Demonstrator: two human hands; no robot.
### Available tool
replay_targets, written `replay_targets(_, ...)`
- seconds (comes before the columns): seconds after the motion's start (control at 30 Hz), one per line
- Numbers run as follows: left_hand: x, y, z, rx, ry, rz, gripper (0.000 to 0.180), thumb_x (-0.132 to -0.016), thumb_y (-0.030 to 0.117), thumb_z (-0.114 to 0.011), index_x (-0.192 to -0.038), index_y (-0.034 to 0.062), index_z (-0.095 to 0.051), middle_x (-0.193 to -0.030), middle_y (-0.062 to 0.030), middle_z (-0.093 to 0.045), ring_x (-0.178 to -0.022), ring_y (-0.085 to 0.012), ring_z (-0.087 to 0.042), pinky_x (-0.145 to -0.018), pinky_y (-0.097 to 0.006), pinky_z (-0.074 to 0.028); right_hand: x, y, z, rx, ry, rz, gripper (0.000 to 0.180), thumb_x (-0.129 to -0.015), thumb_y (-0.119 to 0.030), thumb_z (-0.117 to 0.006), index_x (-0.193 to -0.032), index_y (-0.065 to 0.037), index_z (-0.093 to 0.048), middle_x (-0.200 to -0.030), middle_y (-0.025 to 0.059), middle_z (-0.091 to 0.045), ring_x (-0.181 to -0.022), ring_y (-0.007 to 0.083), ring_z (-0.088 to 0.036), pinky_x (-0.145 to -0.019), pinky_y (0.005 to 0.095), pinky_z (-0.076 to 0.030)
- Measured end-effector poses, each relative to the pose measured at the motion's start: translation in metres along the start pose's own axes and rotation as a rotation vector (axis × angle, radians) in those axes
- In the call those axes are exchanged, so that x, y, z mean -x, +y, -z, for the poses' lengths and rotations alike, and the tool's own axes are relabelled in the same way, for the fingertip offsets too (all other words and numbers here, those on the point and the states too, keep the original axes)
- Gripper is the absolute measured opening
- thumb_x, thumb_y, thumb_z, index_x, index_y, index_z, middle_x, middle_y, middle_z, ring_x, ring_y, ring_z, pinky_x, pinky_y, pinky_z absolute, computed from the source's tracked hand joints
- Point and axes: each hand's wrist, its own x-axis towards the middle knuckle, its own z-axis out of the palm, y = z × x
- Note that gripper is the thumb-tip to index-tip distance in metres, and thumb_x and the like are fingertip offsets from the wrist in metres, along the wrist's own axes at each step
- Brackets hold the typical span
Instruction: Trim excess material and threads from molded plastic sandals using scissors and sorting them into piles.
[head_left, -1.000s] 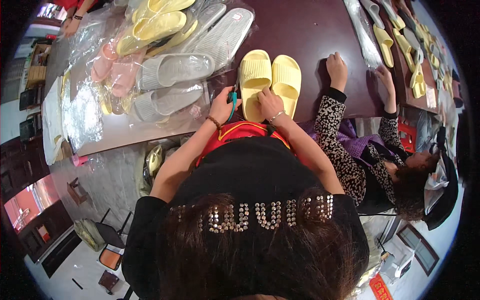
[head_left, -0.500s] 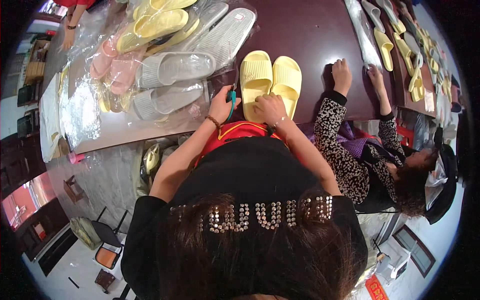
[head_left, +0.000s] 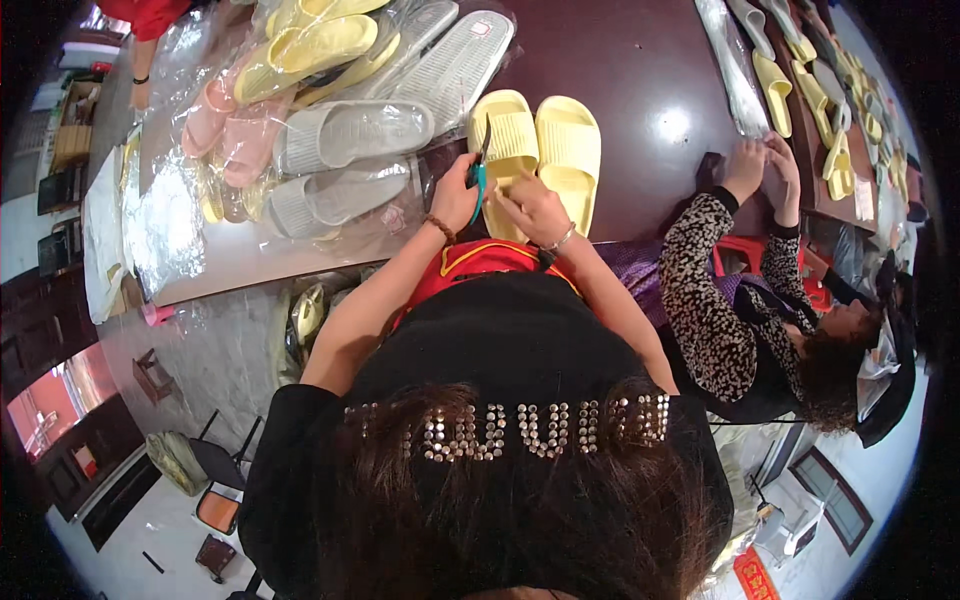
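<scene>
Two pale yellow slippers lie side by side on the dark table before me: the left slipper (head_left: 508,130) and the right slipper (head_left: 568,150), toes pointing away. My left hand (head_left: 457,197) is closed round scissors (head_left: 480,183) with teal handles, their dark blade pointing away over the left slipper's edge. Close beside it, my right hand (head_left: 537,210) is above the slippers with its fingers bent and pinched together. Whatever those fingertips may hold is too small to make out.
Bagged grey slippers (head_left: 375,130), pink slippers (head_left: 250,140) and yellow slippers (head_left: 310,55) crowd the table's left. At right, a co-worker's hands (head_left: 765,170) meet near a clear plastic bag (head_left: 735,80). Another person's arm (head_left: 142,75) reaches in at the far left. More slippers (head_left: 773,90) line the far right.
My left hand has risen slightly, its scissor blade now showing over the left slipper. My right hand has shifted from the right slipper toward the scissors. The co-worker's hands have come together.
</scene>
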Motion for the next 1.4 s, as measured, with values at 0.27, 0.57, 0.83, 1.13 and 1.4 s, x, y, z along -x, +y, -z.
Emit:
replay_targets(0.27,-0.009,0.007,0.023,0.023,0.053,0.026,0.047,-0.072,0.011,-0.062,-0.112,-0.0025,-0.042,-0.072,-0.0068,-0.056,-0.059,-0.0109,-0.053,-0.055,-0.024,-0.044,0.012,0.016,-0.025,-0.217,0.495,-0.737,0.029,-0.079,-0.023,-0.052,-0.070,0.004,-0.052,-0.056,0.0121,-0.051,-0.051,0.0181,-0.049,-0.055,0.0316,-0.042)
replay_targets(0.57,0.004,0.025,0.025,-0.143,0.010,-0.043,0.048,-0.069,0.016,-0.064,-0.111,0.0002,-0.044,-0.094,-0.0177,-0.057,-0.087,-0.0230,-0.057,-0.076,-0.031,-0.043,0.003,0.003,-0.032,-0.015,0.288,-0.502,0.022,-0.078,-0.016,-0.052,-0.089,0.002,-0.057,-0.077,0.0172,-0.054,-0.071,0.0293,-0.054,-0.066,0.0358,-0.043)
replay_targets(0.83,-0.056,0.028,0.020,-0.472,0.146,-0.354,0.037,-0.071,0.008,-0.051,-0.107,0.0093,-0.046,-0.091,-0.0177,-0.056,-0.085,-0.0344,-0.052,-0.071,-0.041,-0.041,0.001,0.013,-0.025,-0.098,0.352,-0.785,0.040,-0.072,-0.032,-0.059,-0.093,0.000,-0.046,-0.071,0.0198,-0.055,-0.067,0.0345,-0.055,-0.060,0.0407,-0.043)
replay_targets(1.13,-0.089,0.037,0.020,-0.435,-0.177,-0.146,0.041,-0.072,0.014,-0.053,-0.110,0.0122,-0.041,-0.099,-0.0172,-0.055,-0.095,-0.0288,-0.053,-0.078,-0.036,-0.042,-0.003,0.034,-0.004,0.084,0.006,-0.680,0.056,-0.066,-0.045,-0.063,-0.091,0.000,-0.042,-0.066,0.0232,-0.054,-0.062,0.0382,-0.054,-0.057,0.0425,-0.042)
replay_targets(1.4,-0.081,0.032,0.011,-0.247,-0.160,-0.147,0.045,-0.069,0.009,-0.056,-0.111,0.0082,-0.040,-0.097,-0.0167,-0.054,-0.096,-0.0292,-0.052,-0.079,-0.034,-0.041,0.001,0.055,-0.009,0.014,0.166,-0.687,0.041,-0.082,-0.040,-0.043,-0.097,-0.002,-0.040,-0.068,0.0286,-0.053,-0.066,0.0438,-0.052,-0.059,0.0471,-0.039)
